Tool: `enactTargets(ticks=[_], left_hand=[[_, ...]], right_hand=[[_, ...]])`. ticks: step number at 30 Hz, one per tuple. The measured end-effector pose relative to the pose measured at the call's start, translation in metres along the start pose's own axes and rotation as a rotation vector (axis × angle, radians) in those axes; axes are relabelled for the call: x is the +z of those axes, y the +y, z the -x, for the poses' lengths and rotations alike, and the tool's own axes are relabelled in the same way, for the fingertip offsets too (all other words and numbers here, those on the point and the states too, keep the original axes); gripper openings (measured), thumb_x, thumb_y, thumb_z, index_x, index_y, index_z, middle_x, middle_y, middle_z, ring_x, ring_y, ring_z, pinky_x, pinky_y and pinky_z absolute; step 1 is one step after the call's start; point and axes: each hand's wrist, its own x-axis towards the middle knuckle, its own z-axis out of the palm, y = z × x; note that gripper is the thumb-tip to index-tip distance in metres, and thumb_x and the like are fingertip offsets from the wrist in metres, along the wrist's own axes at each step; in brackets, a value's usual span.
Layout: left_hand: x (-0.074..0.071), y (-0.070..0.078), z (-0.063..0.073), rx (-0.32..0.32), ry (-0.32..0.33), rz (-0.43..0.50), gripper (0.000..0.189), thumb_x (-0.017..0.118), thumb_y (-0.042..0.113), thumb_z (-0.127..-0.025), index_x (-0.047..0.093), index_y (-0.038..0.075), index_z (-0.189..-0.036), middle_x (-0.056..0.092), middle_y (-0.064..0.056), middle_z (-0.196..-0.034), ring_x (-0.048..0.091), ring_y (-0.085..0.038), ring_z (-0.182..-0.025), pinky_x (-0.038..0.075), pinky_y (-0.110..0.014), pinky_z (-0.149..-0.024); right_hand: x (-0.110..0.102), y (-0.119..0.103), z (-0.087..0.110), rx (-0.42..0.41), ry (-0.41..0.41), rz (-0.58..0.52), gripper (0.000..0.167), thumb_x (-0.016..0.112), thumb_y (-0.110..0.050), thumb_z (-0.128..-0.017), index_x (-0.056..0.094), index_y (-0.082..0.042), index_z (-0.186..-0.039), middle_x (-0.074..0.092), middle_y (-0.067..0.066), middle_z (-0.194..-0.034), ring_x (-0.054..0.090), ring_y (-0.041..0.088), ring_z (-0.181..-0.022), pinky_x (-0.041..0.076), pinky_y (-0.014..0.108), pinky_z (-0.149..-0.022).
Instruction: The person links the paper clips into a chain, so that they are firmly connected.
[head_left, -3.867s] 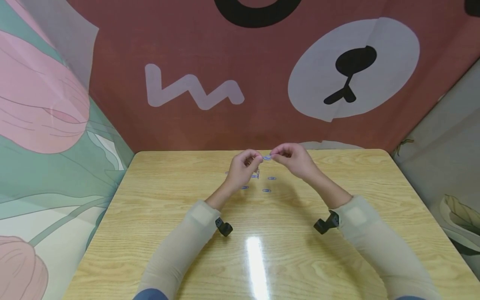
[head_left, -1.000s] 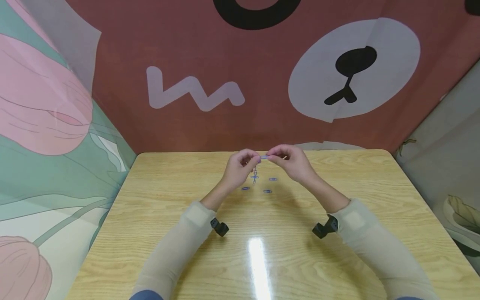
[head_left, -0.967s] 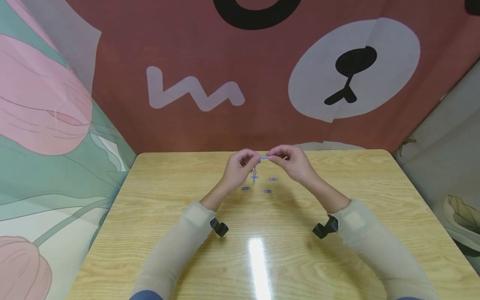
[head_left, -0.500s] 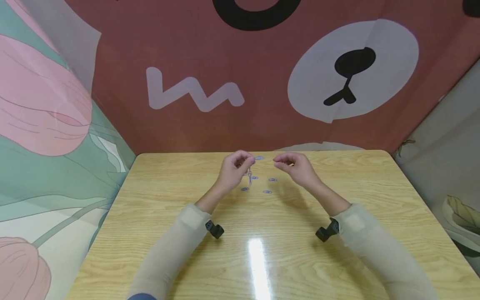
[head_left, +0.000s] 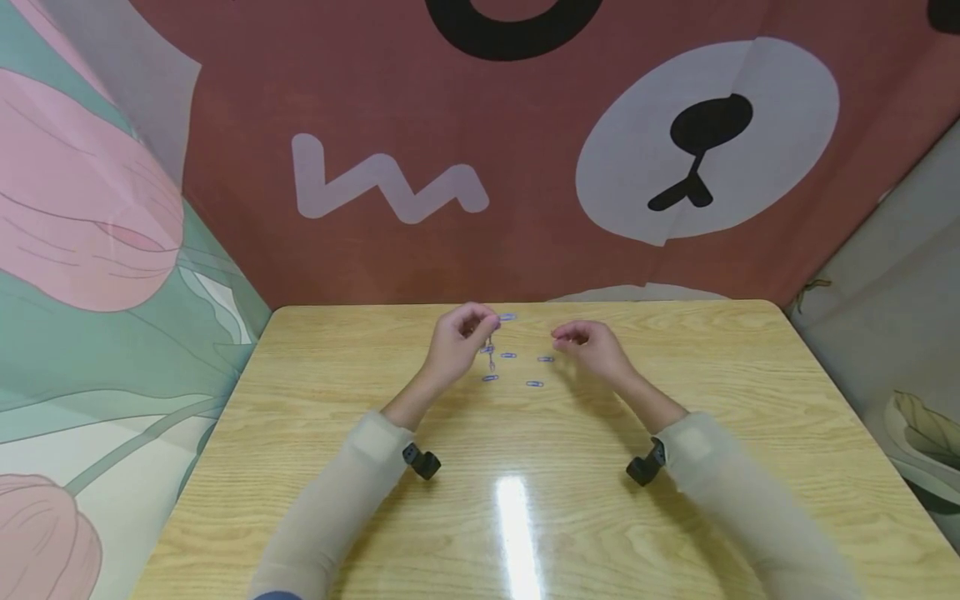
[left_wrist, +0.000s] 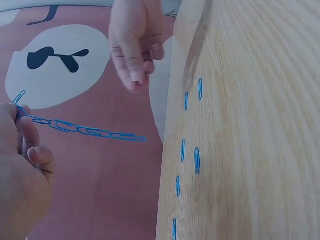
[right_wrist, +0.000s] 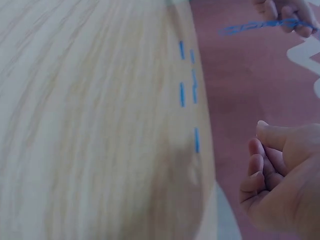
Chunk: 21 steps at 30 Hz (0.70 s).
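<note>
In the head view, my left hand (head_left: 453,343) is just left of centre, thumb and finger pinching a chain of blue paper clips (head_left: 491,364) that hangs down in front of the wooden table (head_left: 570,492); one clip (head_left: 507,317) juts out to the right of my fingertips. My right hand (head_left: 596,348), right of centre, is apart from the chain, its fingers loosely bent. Loose blue clips (head_left: 535,384) lie on the tabletop between and below my hands. In the left wrist view, my pinching hand fills the lower left, and the chain stretches towards the middle against the reddish cloth (left_wrist: 115,190); my other hand reaches in at the top, and six loose clips lie right of centre. In the right wrist view, my right hand is at lower right, thumb near the curled fingers; the blurred chain crosses the upper right corner.
</note>
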Motion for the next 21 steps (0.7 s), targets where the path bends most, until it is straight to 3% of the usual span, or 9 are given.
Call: enactTargets(ticks=[3,7,13,20,21], left_hand=[[-0.002,-0.003,0.000,0.001,0.005,0.005,0.009,0.061,-0.004,-0.100,0.065,-0.012,-0.097,0.061,-0.025,-0.084,0.050,-0.009,-0.064,0.040,-0.018,-0.057],[-0.005,-0.020,0.000,-0.003,0.003,0.003,0.010,0.060,-0.004,-0.100,0.065,-0.012,-0.098,0.060,-0.028,-0.084,0.049,-0.011,-0.065,0.039,-0.019,-0.057],[-0.009,-0.032,0.001,-0.004,0.012,0.015,0.011,0.062,0.002,-0.101,0.067,-0.008,-0.099,0.064,-0.023,-0.088,0.052,-0.012,-0.067,0.043,-0.019,-0.059],[-0.011,-0.002,0.004,-0.002,0.009,0.019,0.010,0.060,-0.005,-0.100,0.064,-0.013,-0.097,0.063,0.000,-0.085,0.052,-0.013,-0.066,0.042,-0.019,-0.059],[-0.012,-0.002,0.004,0.000,0.010,0.017,0.010,0.060,-0.005,-0.100,0.064,-0.013,-0.097,0.063,-0.002,-0.085,0.052,-0.014,-0.066,0.042,-0.019,-0.059]], right_hand=[[0.004,0.011,-0.003,0.024,-0.012,0.004,0.020,0.071,-0.011,-0.097,0.073,0.002,-0.112,0.069,0.010,-0.099,0.058,0.023,-0.083,0.047,0.027,-0.068],[0.007,0.022,-0.005,0.023,-0.033,-0.011,0.020,0.072,-0.009,-0.096,0.072,0.003,-0.111,0.069,0.013,-0.099,0.059,0.024,-0.084,0.049,0.027,-0.068],[0.013,0.030,-0.006,-0.010,-0.050,0.030,0.017,0.073,-0.005,-0.094,0.073,0.003,-0.109,0.071,0.012,-0.097,0.063,0.023,-0.087,0.051,0.030,-0.074],[0.020,0.035,-0.009,-0.023,-0.056,0.106,0.015,0.075,-0.007,-0.092,0.074,-0.001,-0.106,0.071,0.010,-0.097,0.065,0.024,-0.089,0.053,0.037,-0.079],[0.021,0.036,-0.010,-0.032,-0.053,0.114,0.015,0.076,-0.006,-0.092,0.075,-0.001,-0.106,0.072,0.011,-0.097,0.065,0.025,-0.090,0.053,0.038,-0.079]])
